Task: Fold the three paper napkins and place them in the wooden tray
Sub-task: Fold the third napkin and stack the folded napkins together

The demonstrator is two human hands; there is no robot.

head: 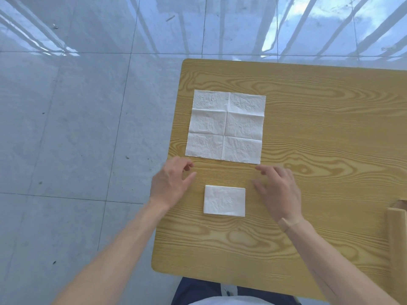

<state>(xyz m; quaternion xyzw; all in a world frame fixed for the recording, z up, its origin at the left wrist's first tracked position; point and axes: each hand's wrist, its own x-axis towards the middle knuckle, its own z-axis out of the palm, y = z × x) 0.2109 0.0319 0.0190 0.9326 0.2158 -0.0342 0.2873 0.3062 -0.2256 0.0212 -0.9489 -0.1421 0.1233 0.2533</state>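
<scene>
Landmark: the folded napkin (224, 200), a small white rectangle lying flat on the table (319, 133) near the person's edge.
Open napkin: the unfolded napkin (225, 126) lies flat just beyond the folded napkin, its creases showing, its near edge close to both sets of fingertips.
Left hand: the left hand (170, 183) hovers to the left of the folded napkin, fingers loosely spread and holding nothing, tips near the open sheet's near left corner.
Right hand: the right hand (278, 190) hovers to the right of the folded napkin, fingers relaxed and empty, tips near the open sheet's near right corner.
Tray: a wooden tray (397, 216) shows only as a corner at the frame edge, far right of the folded napkin.
Risk, tearing: the thin paper could rip or crumple if the corners are pinched hard or pulled unevenly.
Risk, crooked fold: lifting one corner ahead of the other would likely skew the edges off the old creases.
Risk, sliding: dragging the open sheet toward the folded napkin could nudge it or push it out of square.
Hidden: most of the tray is cut off, so I cannot tell what it holds.
Unclear: a third napkin is not in view; whether the fingertips touch the open sheet's edge is hard to tell.
</scene>
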